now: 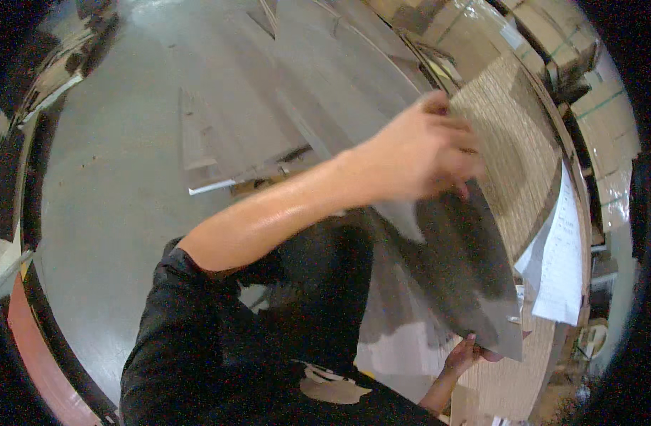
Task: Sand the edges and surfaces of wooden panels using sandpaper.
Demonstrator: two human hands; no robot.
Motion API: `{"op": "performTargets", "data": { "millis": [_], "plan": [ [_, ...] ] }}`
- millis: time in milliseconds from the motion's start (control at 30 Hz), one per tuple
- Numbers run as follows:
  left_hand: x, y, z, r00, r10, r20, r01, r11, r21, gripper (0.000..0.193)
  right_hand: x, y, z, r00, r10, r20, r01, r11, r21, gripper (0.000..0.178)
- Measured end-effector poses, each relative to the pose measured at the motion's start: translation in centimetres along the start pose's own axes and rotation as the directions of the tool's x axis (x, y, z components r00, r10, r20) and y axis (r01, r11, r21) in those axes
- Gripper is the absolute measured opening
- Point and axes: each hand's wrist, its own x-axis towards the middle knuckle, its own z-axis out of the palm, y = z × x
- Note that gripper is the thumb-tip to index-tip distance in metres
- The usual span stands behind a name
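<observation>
A dark grey plank lies slanted in front of me, its surface streaked with shadow. My right hand grips its near end, with the thumb on top and the fingers underneath. My left hand is over the far part of the plank, its arm stretched across my body. That hand is blurred; its fingers are loosely bent and apart, and I see nothing in them. To the right of the plank lies a wood-grain board, light brown with fine lines.
White paper sheets with writing hang over the board's right side. Wrapped cardboard boxes are stacked farther right. More grey planks lie ahead, above the grey floor. A reddish beam runs along the lower left.
</observation>
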Motion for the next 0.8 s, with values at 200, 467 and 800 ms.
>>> {"op": "performTargets", "data": {
  "millis": [200, 467, 800],
  "plan": [
    [1.1, 12.5, 7.6, 0.975, -0.004, -0.223, -0.047, 0.974, -0.223, 0.015, -1.1, -1.1, -8.5, 0.953, 0.239, -0.188, -0.01, 0.64, 0.768, 0.079],
    [-0.3, 28.4, 17.4, 0.986, 0.013, -0.166, -0.088, 0.887, -0.454, 0.018, -1.0, 9.6, -25.1, 0.987, -0.053, -0.15, 0.146, 0.672, 0.726, 0.085],
    [-4.2, 25.0, 26.6, 0.999, 0.019, -0.033, -0.034, 0.825, -0.563, 0.01, -0.6, 10.7, -23.4, 0.979, -0.203, -0.018, 0.171, 0.768, 0.617, 0.074]
  ]
}}
